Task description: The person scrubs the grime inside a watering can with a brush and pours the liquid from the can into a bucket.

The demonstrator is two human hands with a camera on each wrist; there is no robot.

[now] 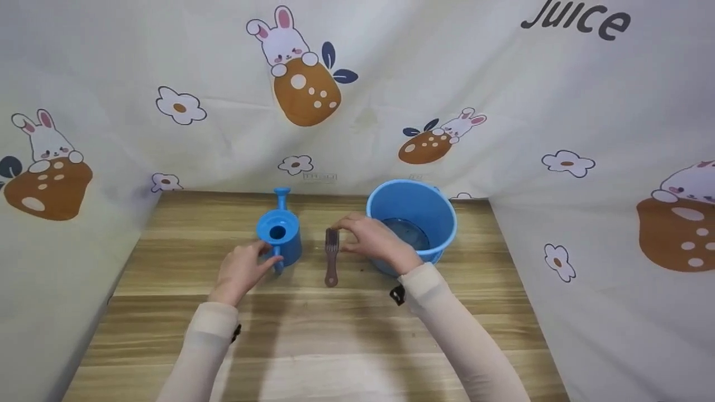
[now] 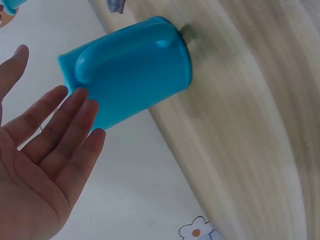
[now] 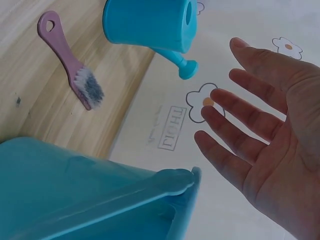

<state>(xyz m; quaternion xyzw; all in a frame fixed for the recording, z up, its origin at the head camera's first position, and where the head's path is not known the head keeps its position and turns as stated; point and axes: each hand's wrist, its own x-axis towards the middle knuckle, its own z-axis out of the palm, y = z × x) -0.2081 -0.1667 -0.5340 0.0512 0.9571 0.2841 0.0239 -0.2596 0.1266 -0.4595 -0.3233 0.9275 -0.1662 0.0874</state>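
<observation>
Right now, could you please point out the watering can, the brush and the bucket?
Watering can (image 2: 134, 74), left wrist view: body's side.
Brush (image 3: 66, 56), right wrist view: handle.
Bucket (image 1: 424, 206), head view: inner wall.

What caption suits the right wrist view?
Right hand, holding nothing, near a blue bucket, purple brush and blue watering can.

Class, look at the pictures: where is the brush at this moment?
In the head view, the brush lies on the wooden tabletop, between the watering can on the left and the bucket on the right.
</observation>
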